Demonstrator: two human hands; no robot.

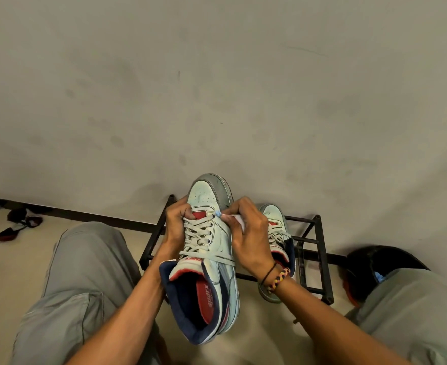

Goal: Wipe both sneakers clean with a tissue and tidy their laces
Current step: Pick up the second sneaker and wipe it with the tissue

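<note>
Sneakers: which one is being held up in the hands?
The nearer sneaker, gripped by both hands; the other sneaker sits on the black rack behind the right hand.

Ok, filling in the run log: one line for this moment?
left hand: grips held sneaker | right hand: pinches lace and tissue | second sneaker: on rack

dim, warm indoor light | soft shadows | wide-angle edge bending | sharp
</note>
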